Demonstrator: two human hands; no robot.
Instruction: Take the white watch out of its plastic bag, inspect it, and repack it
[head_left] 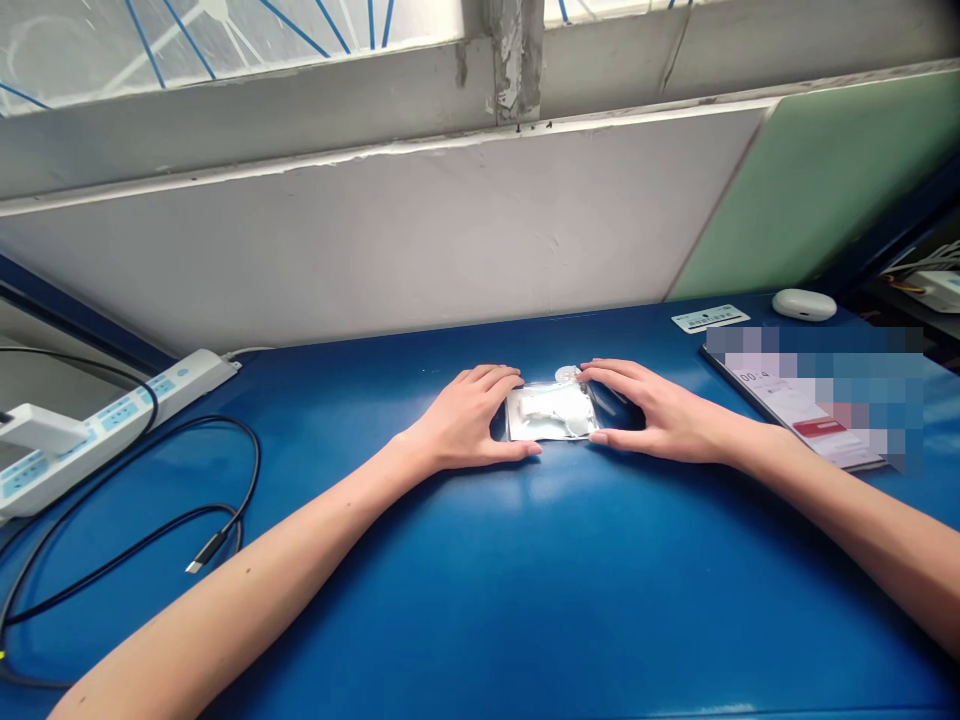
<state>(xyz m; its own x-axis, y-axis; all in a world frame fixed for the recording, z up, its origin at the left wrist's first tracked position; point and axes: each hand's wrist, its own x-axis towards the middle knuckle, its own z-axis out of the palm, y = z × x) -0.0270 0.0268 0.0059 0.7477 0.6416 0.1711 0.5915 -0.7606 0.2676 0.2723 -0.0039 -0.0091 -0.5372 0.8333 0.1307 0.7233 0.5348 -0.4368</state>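
Note:
A small shiny packet, silvery and clear with something white inside, lies flat on the blue table. At its top edge sits a small clear round piece; whether it is joined to the packet I cannot tell. My left hand rests at the packet's left end, fingers and thumb apart around the corner. On the other side my right hand is open too, its thumb tip at the lower right corner and its fingertips by the round piece.
A white power strip with a plug in it stands at the left, beside a looped black cable. To the right lie a phone with a lit screen, a card and a white earbud case. A wall borders the table's back.

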